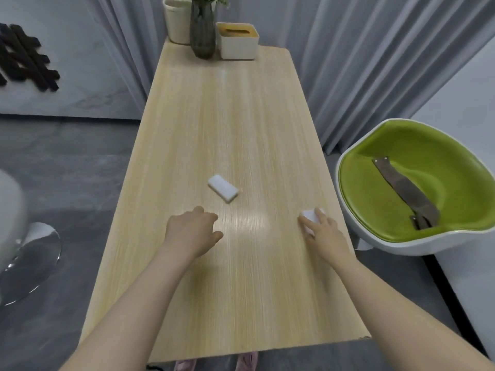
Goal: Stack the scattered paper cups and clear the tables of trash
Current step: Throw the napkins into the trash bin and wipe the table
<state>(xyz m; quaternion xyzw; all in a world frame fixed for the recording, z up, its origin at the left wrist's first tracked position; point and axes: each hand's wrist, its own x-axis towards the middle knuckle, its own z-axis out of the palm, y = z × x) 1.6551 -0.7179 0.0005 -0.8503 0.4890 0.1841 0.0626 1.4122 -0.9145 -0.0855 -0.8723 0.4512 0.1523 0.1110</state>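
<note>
A long light-wood table (227,116) runs away from me. Near its middle lies a small white rectangular block (223,188), flat on the wood. My left hand (194,231) hovers just below and left of that block, fingers loosely curled, holding nothing. Close to the table's right edge, my right hand (322,231) rests on a second white object (308,216), its fingers curled over it; most of that object is hidden under the hand. No paper cups show in this view.
At the far end stand a cream bin (176,20), a dark ribbed vase (202,30) and a white tissue box (237,41). A green-and-white tub chair (417,188) sits right of the table. Another chair's chrome base (29,261) is on the left. Grey curtains hang behind.
</note>
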